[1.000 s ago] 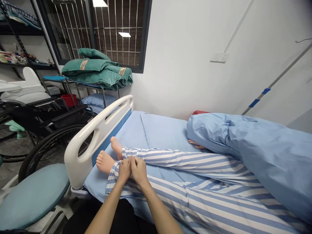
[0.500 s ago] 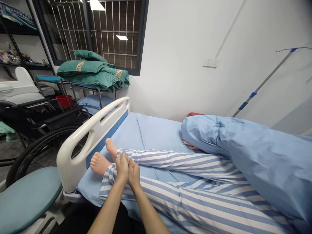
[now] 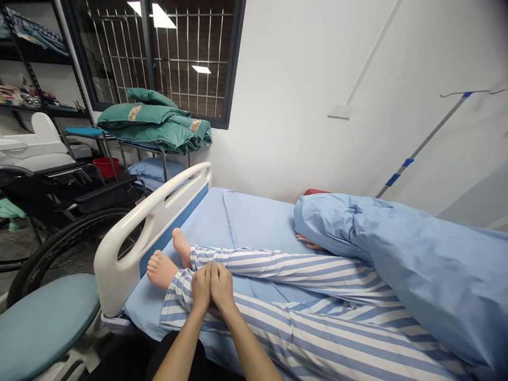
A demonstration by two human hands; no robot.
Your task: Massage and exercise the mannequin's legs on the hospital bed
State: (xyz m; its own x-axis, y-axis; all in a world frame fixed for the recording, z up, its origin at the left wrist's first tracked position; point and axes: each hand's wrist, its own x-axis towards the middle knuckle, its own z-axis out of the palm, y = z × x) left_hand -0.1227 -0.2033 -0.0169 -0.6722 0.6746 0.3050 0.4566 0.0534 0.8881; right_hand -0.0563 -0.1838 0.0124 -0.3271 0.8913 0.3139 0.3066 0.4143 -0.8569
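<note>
My left hand and my right hand are pressed side by side over the near lower leg of a figure lying on the bed. Both have their fingers curled down around the striped trouser leg, just above the ankle; the fingertips are hidden. Blue and white striped trousers cover both legs. The near bare foot and the far bare foot stick out to the left of my hands, toes up.
A white bed end board rises beyond the feet. A blue quilt covers the upper body, with fingers showing at its edge. Left of the bed stand a round teal stool and a wheelchair. A drip pole leans at right.
My hands have moved slightly to the right along the leg and now lie level and closer together, knuckles aligned. The view has shifted slightly; the legs and quilt stay put.
</note>
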